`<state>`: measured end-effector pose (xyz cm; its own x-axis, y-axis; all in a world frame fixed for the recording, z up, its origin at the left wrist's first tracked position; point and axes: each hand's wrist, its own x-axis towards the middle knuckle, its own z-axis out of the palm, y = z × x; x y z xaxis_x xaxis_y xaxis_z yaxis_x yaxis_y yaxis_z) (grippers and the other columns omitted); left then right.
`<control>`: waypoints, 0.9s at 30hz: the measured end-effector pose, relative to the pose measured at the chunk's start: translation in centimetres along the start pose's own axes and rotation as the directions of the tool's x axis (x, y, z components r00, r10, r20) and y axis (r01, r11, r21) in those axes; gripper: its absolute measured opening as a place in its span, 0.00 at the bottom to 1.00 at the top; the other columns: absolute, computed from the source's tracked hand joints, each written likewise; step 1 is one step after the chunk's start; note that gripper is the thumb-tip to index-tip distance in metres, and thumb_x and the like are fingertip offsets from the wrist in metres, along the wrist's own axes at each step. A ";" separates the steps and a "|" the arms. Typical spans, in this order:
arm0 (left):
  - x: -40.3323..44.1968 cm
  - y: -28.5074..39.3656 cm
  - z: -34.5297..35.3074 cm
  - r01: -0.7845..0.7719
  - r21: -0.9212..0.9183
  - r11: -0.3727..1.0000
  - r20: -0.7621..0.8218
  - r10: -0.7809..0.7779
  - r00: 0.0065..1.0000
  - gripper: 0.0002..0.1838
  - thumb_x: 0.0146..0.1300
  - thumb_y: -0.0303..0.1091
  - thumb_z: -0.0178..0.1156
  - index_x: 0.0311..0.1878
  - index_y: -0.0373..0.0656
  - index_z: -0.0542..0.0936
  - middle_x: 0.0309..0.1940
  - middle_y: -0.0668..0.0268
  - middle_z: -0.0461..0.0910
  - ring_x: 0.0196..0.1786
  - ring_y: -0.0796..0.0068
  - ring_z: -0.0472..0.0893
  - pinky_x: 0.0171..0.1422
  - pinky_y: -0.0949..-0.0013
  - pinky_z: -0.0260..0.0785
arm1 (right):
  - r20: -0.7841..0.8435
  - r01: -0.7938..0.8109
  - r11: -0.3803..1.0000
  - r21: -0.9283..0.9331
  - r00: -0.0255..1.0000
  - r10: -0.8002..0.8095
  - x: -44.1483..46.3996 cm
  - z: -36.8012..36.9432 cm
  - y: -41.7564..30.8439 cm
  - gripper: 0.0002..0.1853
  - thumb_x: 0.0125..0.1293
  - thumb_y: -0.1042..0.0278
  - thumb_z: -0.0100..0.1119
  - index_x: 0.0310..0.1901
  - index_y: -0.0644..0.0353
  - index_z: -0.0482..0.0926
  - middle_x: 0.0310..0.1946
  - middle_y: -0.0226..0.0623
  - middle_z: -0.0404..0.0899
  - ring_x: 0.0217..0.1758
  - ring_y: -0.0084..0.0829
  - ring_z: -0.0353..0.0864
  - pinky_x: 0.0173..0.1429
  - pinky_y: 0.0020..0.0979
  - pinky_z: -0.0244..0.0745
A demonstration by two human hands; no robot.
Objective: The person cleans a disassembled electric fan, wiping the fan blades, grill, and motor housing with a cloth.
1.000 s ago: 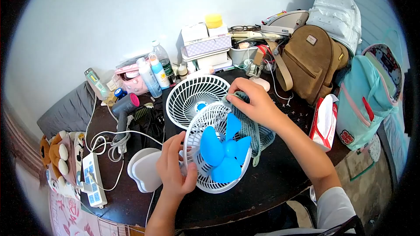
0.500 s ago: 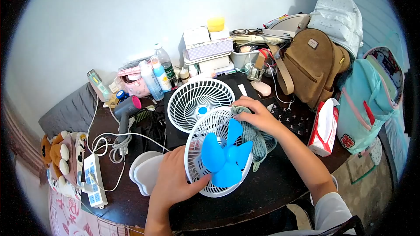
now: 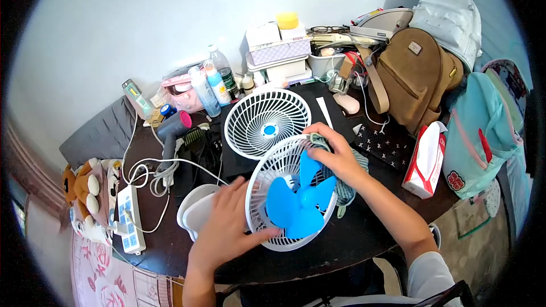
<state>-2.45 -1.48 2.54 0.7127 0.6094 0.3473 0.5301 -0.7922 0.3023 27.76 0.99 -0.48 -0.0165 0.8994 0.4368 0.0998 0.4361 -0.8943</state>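
A white fan guard (image 3: pixel 263 193) with a blue fan blade (image 3: pixel 301 202) inside tilts toward me on the dark table. My right hand (image 3: pixel 339 156) grips its upper right rim, with a grey-green cloth (image 3: pixel 345 193) bunched between the fingers and the guard. Most of that cloth hangs outside the guard on the right. At the guard's lower left is my left hand (image 3: pixel 224 227), slightly blurred, its fingers spread and its thumb reaching over the rim. Behind stands a separate white front grille (image 3: pixel 269 131) with a blue centre.
On the left are a white pad-like base (image 3: pixel 196 216), a power strip (image 3: pixel 131 219), looped cables and a hair dryer (image 3: pixel 169 136). Bottles and boxes line the wall. To the right lie a tissue pack (image 3: pixel 425 162), a brown backpack (image 3: pixel 412 82) and a teal bag (image 3: pixel 480 136).
My left hand's fingers have come away from the guard's outer side and spread. The right hand stays at the rim with the cloth. The whole view has shifted slightly.
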 end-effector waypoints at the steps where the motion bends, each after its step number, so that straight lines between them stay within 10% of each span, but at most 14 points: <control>1: -0.6 -0.4 -0.5 -0.007 0.131 0.991 -0.005 0.008 1.000 0.42 0.66 0.59 0.65 0.74 0.39 0.71 0.67 0.54 0.77 0.71 0.44 0.73 0.78 0.45 0.57 | -0.015 0.025 0.999 -0.023 1.000 -0.026 -0.2 0.1 0.1 0.15 0.65 0.76 0.59 0.53 0.62 0.78 0.44 0.29 0.81 0.49 0.19 0.78 0.55 0.24 0.73; 5: -4.7 -2.4 -4.2 0.523 0.227 0.822 -0.328 -0.441 0.835 0.41 0.60 0.50 0.73 0.73 0.41 0.73 0.66 0.49 0.79 0.69 0.48 0.77 0.74 0.51 0.66 | -0.127 0.114 0.990 -0.085 0.984 -0.124 -1.2 1.3 -0.1 0.12 0.65 0.78 0.57 0.50 0.64 0.81 0.37 0.32 0.85 0.41 0.20 0.82 0.47 0.25 0.76; 7: -5.9 -3.2 -4.7 0.615 -0.025 0.788 -0.004 -0.615 0.788 0.43 0.54 0.47 0.78 0.71 0.38 0.73 0.58 0.46 0.84 0.60 0.48 0.85 0.65 0.56 0.75 | -0.147 0.136 0.983 -0.121 0.977 -0.154 -1.3 1.5 0.1 0.11 0.64 0.79 0.57 0.47 0.65 0.81 0.37 0.33 0.85 0.41 0.21 0.83 0.46 0.25 0.76; 14: -7.8 -2.6 -4.2 0.603 -0.216 0.768 0.002 -0.618 0.786 0.35 0.55 0.38 0.79 0.65 0.39 0.77 0.47 0.50 0.88 0.50 0.62 0.89 0.56 0.61 0.79 | -0.118 0.320 0.893 -0.317 0.921 -0.372 -2.7 2.0 -2.3 0.11 0.55 0.79 0.60 0.41 0.61 0.83 0.38 0.38 0.86 0.39 0.39 0.82 0.47 0.37 0.73; 21: -10.1 0.2 -0.6 0.472 -0.318 0.822 -0.502 -0.569 0.651 0.31 0.57 0.30 0.77 0.63 0.39 0.77 0.46 0.49 0.88 0.48 0.60 0.89 0.55 0.62 0.79 | 0.148 0.701 0.485 -0.523 0.635 -0.759 -4.3 1.3 -6.4 0.19 0.45 0.77 0.63 0.42 0.59 0.84 0.44 0.32 0.88 0.43 0.38 0.79 0.48 0.38 0.70; 27: -13.1 1.5 0.8 0.392 0.104 0.914 -0.729 -0.198 0.655 0.31 0.60 0.29 0.73 0.67 0.34 0.75 0.56 0.45 0.85 0.50 0.48 0.86 0.55 0.55 0.76 | 0.338 0.743 0.346 -0.574 0.599 -0.726 -8.3 -1.5 -6.8 0.16 0.48 0.73 0.67 0.42 0.57 0.83 0.51 0.35 0.85 0.50 0.42 0.82 0.48 0.41 0.74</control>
<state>-10.61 -10.70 -2.26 0.0272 0.5792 0.8147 0.8113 -0.4889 0.3205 28.71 -9.49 2.16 -0.4183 0.2317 0.8783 0.5929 0.8022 0.0708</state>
